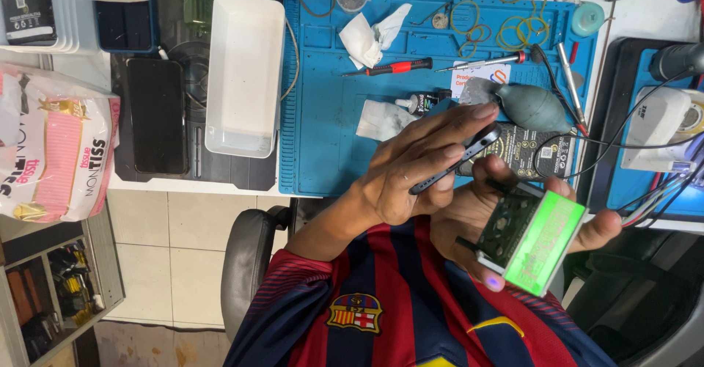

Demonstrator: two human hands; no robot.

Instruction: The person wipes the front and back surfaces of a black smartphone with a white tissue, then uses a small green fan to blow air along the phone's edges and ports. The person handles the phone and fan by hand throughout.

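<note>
My left hand (411, 169) is closed around a thin dark phone (458, 163), held edge-on and tilted above the front edge of the blue work mat (323, 118). Just to its right, my right hand (469, 220) grips a small box-shaped device with a bright green glowing face (534, 241); fingers wrap under it and the thumb sits at its lower corner. The phone's upper end almost meets the top of the device. Both hands hover over my lap, in front of a red and blue striped shirt.
On the mat lie a red-handled screwdriver (392, 67), a grey rubber air blower (534, 107), a black battery (529, 151), crumpled tissue (370, 35) and rubber bands (513, 31). A white tray (244, 74), a black phone (156, 115), a tissue pack (55, 143) and a chair arm (246, 257) are at the left.
</note>
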